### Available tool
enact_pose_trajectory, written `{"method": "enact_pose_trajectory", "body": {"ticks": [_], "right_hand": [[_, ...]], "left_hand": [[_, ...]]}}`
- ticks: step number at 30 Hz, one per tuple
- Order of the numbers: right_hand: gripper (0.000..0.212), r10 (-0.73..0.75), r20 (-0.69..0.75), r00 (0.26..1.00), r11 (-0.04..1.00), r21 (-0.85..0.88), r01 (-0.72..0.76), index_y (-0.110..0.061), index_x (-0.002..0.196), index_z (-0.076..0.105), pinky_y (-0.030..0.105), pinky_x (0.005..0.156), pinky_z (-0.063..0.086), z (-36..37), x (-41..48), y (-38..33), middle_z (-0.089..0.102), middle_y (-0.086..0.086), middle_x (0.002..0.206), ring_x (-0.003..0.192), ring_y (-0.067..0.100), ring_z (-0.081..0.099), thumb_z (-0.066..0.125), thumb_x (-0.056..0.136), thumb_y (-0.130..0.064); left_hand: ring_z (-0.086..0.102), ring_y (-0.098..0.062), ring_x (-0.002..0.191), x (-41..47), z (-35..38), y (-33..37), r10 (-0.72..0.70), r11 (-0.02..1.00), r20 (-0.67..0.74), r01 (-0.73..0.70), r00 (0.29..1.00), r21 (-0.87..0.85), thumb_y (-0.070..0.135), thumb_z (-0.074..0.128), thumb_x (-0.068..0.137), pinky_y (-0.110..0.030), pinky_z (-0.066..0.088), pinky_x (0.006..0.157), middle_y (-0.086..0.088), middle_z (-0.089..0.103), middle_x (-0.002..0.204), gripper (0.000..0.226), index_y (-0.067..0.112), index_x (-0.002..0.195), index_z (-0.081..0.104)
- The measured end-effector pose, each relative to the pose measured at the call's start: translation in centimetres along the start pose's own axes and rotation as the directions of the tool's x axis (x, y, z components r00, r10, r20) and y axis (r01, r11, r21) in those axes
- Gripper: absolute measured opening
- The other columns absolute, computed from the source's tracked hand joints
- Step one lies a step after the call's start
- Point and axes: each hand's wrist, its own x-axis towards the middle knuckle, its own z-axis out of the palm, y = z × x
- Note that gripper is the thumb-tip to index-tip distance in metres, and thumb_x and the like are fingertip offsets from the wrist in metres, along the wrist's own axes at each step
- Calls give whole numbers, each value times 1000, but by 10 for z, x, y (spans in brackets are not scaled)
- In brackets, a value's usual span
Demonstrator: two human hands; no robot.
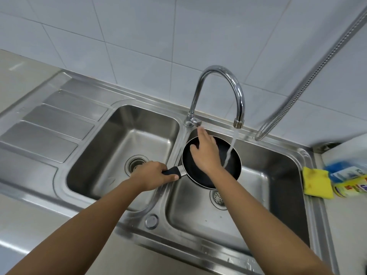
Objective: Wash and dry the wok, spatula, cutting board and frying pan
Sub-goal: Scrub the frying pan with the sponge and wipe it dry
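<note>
So the small round frying pan, with a dark nonstick-looking inside and a thin metal rim, sits tilted over the right bowl of a brushed stainless double sink, right by the divider. The left hand is wrapped tight around its stubby black handle, thumb along the side. The right hand is spread flat over the pan's inside, fingers straight and holding nothing, one fingertip up near the base of the tap; can't really tell whether the palm actually touches the coating. The shiny chrome gooseneck tap pours a thin stream of water into the pan's right side. The left bowl has just its round drain in it, with a ribbed drainboard beside it. On the surface to the right there's a nubby yellow sponge and some blue and yellow packets, plus a ridged metal hose hanging across the glossy white tiles.
</note>
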Motion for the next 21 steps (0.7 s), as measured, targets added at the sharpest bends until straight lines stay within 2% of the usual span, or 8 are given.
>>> {"method": "enact_pose_trajectory", "body": {"ticks": [4, 7, 10, 11, 14, 17, 19, 21], "right_hand": [[37, 13, -48, 999, 999, 32, -11, -15, 128, 63, 29, 111, 27, 3, -58, 50, 55, 3, 139, 130, 25, 45, 53, 93, -13], [35, 85, 51, 995, 986, -148, -77, -14, 130, 62, 29, 113, 23, -1, -92, 91, 55, 3, 139, 133, 25, 42, 47, 98, -20], [54, 239, 293, 926, 892, -442, -90, -19, 137, 52, 46, 118, 10, -14, -101, 106, 47, 8, 143, 139, 30, 33, 22, 102, -49], [62, 262, 380, 887, 915, -390, -104, -21, 139, 49, 48, 117, 11, -19, -103, 102, 46, 9, 143, 139, 30, 33, 17, 100, -57], [73, 198, 563, 802, 968, 15, -250, -26, 144, 44, 39, 114, 23, -22, -107, 72, 42, 4, 150, 141, 25, 33, 19, 93, -71], [64, 115, 523, 845, 958, 166, -234, -28, 152, 29, 44, 120, 9, -15, -84, 58, 22, -1, 160, 149, 21, 13, 21, 98, -62], [59, 127, 466, 875, 992, -72, -106, -31, 155, 14, 53, 118, -3, -16, -58, 70, 4, -3, 163, 150, 26, -4, 20, 101, -56], [69, 186, 397, 899, 923, -384, -21, -30, 155, 0, 55, 116, -7, -21, -42, 93, -8, 3, 163, 148, 33, -14, 22, 98, -61]], "left_hand": [[59, -17, 67, -2, 6, 9, -14, 1000, 6, 14, 1000, 1, 74, 52, 80, -28, 37, 56, 2, 58, 66, 55, 21, 65, 53], [59, -17, 68, -5, 13, 20, -10, 1000, 9, 10, 1000, 24, 76, 51, 79, -28, 38, 57, 4, 58, 66, 56, 21, 67, 54], [59, -15, 74, -10, 20, 36, 13, 995, 5, -13, 1000, 99, 78, 48, 79, -28, 39, 59, 7, 60, 73, 55, 24, 75, 57], [59, -15, 76, -10, 22, 40, 11, 995, 0, -11, 1000, 99, 78, 49, 78, -28, 39, 60, 7, 61, 76, 54, 25, 78, 58], [59, -15, 77, -15, 31, 48, -7, 998, -11, 8, 1000, 59, 77, 51, 78, -28, 38, 59, 7, 60, 76, 52, 25, 73, 54], [57, -14, 70, -21, 34, 53, 10, 999, -5, -10, 1000, 30, 77, 51, 78, -28, 35, 54, 7, 57, 69, 54, 24, 68, 50], [55, -13, 67, -24, 32, 56, 24, 999, 8, -25, 1000, 36, 77, 50, 79, -28, 33, 53, 7, 56, 68, 54, 24, 69, 51], [55, -13, 67, -26, 30, 56, 11, 1000, -4, -11, 1000, 13, 77, 51, 79, -27, 33, 53, 7, 55, 67, 53, 25, 68, 51]]}}
